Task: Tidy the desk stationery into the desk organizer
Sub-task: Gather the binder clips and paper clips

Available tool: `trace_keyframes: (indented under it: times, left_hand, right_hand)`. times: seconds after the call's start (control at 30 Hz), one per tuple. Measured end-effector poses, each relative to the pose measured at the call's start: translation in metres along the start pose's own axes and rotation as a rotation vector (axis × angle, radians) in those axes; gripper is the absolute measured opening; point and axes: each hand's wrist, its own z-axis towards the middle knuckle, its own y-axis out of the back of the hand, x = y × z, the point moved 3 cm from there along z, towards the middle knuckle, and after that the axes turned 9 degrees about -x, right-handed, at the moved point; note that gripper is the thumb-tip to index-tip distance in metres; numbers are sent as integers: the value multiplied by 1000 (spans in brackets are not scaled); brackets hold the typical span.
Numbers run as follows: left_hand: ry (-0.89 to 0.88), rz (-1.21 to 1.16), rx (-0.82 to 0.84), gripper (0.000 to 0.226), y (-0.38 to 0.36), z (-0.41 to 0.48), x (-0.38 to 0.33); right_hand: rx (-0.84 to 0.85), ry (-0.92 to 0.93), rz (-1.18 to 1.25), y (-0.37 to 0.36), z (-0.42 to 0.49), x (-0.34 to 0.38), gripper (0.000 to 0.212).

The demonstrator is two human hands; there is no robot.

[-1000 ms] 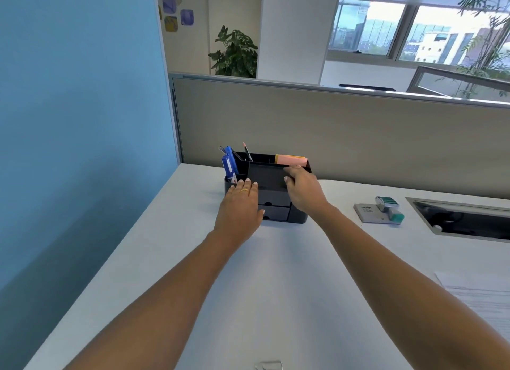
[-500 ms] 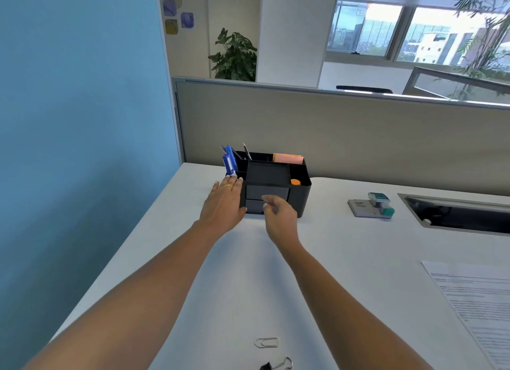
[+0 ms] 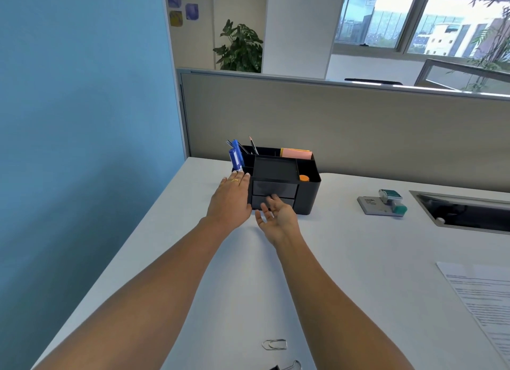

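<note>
Stationery comes first: we count one paper clip (image 3: 274, 352) and one binder clip (image 3: 289, 366), both loose on the desk (image 3: 237, 292) between our forearms, well behind both hands. Off to the right of our right hand (image 3: 278, 218) we see one small stapler (image 3: 382, 205), and nearer to us on that side one printed sheet (image 3: 483, 300).

We count one organizer (image 3: 310, 195), straight ahead of both hands. It is a black box with open compartments on top and two drawers in its front, the upper drawer (image 3: 274, 188) over the lower drawer (image 3: 288, 202), both closed. It holds one pencil (image 3: 253, 144) standing tilted, one blue marker (image 3: 236, 158) just beyond our left fingertips, one pink pad (image 3: 295, 153) at the back, and one orange round thing (image 3: 304, 178). Thin pens behind the marker are too crowded to count.

Our left hand (image 3: 230, 201) lies flat, fingers straight and together, against the organizer's left side. Our right hand is palm-up, fingers loosely spread, holding nothing; its fingertips are at the lower drawer, though we cannot tell whether they touch it.
</note>
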Motion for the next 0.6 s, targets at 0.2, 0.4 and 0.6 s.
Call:
trace_keyframes:
  times: [0.2, 0.4, 0.6]
  left_hand:
    - [8, -5, -21, 70, 0, -1, 0]
    - [7, -6, -32, 71, 0, -2, 0]
    - [1, 5, -17, 72, 0, -3, 0]
  right_hand:
    - [-7, -16, 18, 5, -5, -4, 35]
    - [0, -53, 8, 23, -17, -17, 35]
    - [-27, -52, -14, 28, -24, -20, 34]
